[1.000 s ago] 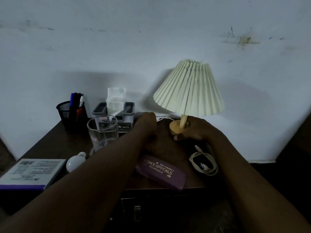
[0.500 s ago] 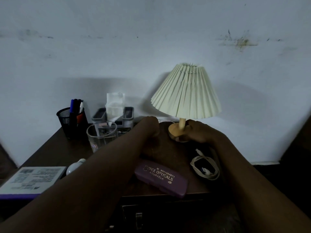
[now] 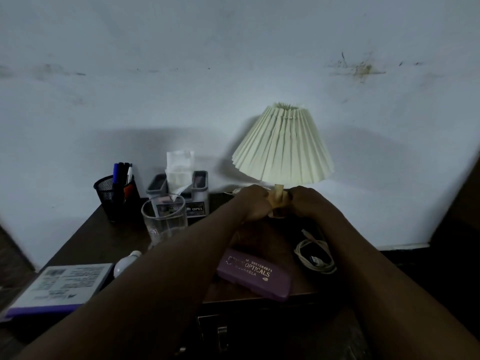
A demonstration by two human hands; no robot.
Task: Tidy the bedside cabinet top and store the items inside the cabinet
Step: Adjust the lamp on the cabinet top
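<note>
Lamp upright, stem vertical.

in the middle of the frame both hands meet at the wooden foot of a lamp with a pleated cream shade, the left hand curled against its left side and the right hand against its right. lower centre, a purple glasses case lies on the dark cabinet top, with a coiled white cable to its right. at left stand a glass, a mesh pen holder and a tissue holder. a bulb and a book lie at lower left.
</note>
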